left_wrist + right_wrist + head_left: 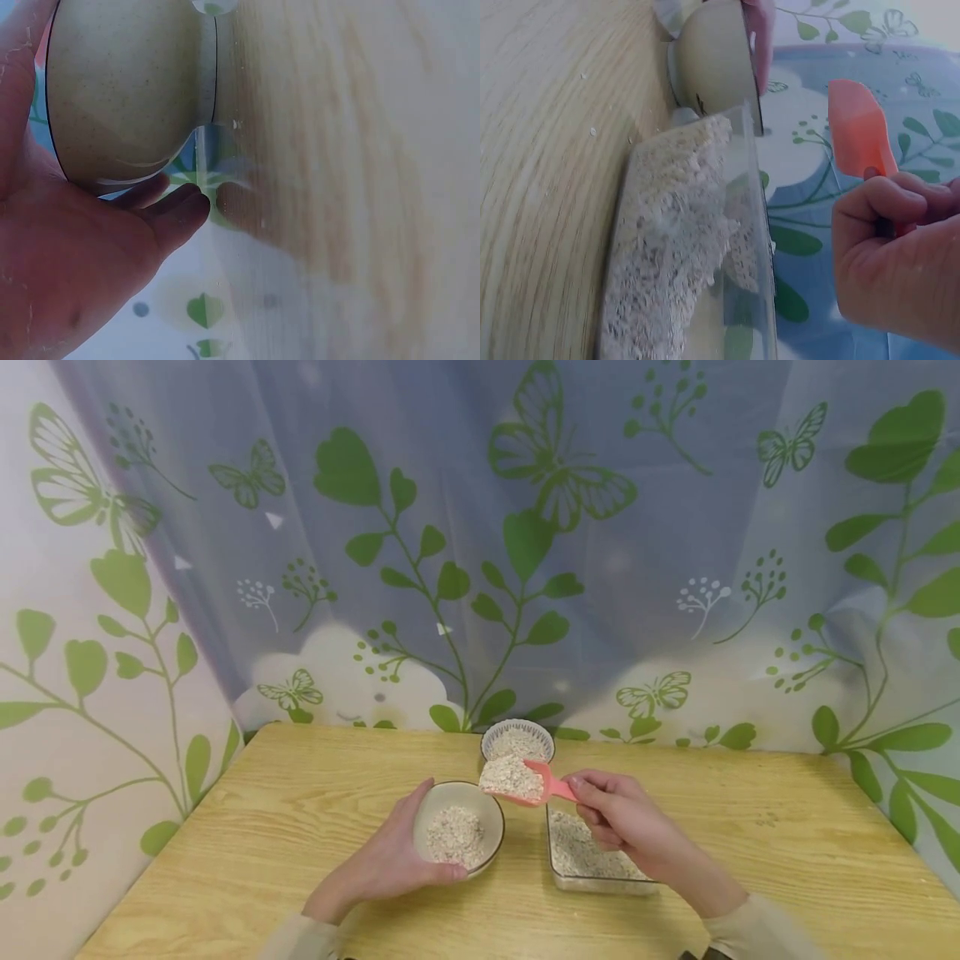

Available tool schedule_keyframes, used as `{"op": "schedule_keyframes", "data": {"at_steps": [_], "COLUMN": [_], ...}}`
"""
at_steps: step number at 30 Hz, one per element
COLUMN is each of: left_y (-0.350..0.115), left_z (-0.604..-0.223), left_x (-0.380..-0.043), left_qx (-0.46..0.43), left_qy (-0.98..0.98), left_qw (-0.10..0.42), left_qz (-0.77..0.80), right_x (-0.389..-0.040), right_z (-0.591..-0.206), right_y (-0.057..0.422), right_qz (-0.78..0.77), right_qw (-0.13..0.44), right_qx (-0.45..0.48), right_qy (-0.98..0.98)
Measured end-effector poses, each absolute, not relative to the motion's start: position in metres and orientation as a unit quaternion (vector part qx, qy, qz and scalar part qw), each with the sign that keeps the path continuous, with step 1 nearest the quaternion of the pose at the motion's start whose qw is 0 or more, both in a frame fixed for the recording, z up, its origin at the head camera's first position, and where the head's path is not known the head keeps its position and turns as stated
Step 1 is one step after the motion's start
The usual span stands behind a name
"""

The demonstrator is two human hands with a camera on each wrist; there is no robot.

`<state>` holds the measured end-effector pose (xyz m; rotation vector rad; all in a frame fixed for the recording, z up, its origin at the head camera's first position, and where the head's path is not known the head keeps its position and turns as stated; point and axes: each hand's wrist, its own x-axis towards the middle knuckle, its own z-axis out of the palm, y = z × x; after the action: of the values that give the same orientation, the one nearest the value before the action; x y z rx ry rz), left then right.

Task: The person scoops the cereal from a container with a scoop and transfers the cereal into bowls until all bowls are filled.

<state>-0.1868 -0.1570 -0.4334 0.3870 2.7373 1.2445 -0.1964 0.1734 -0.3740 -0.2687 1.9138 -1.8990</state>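
Scoop [553, 787], heaped with oats [512, 777], extends to the left of the right hand [618, 814], whose fingers curl round its handle. Its long axis runs roughly sideways, blade pointing left, tip near the far right rim of the bowl [490, 827] in the head view; how high above it is hard to tell. The left hand [397, 852], farther from the scoop, grips that bowl, thumb at the near rim. Below the right hand, a box [592, 885] of oats sits on the surface [322, 802].
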Motion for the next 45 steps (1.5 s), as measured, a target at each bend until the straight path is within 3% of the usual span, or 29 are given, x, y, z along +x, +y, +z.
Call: {"op": "schedule_keyframes", "data": {"at_steps": [6, 10, 21, 31, 36, 45], "left_y": [-0.155, -0.156, -0.156, -0.157, -0.157, -0.157], "left_z": [-0.433, -0.434, -0.435, -0.436, -0.436, -0.435], "left_x": [-0.188, -0.189, -0.189, -0.188, -0.188, -0.187], "left_qx": [0.126, 0.123, 0.129, 0.125, 0.123, 0.121], "left_qy": [0.903, 0.903, 0.896, 0.886, 0.887, 0.887], "left_qw": [0.056, 0.058, 0.062, 0.070, 0.069, 0.067], "left_qz": [0.407, 0.409, 0.421, 0.441, 0.440, 0.440], "right_x": [-0.197, -0.196, -0.184, -0.177, -0.177, -0.174], "right_z": [-0.378, -0.380, -0.388, -0.398, -0.399, -0.395], "right_y": [0.153, 0.138, 0.105, 0.099, 0.098, 0.098], "right_qz": [-0.651, -0.603, -0.345, -0.097, -0.046, -0.023], "right_qw": [0.188, 0.137, -0.090, -0.347, -0.397, -0.418], "right_qx": [-0.097, -0.103, -0.278, -0.385, -0.393, -0.398], "right_qy": [0.729, 0.780, 0.892, 0.850, 0.828, 0.816]}}
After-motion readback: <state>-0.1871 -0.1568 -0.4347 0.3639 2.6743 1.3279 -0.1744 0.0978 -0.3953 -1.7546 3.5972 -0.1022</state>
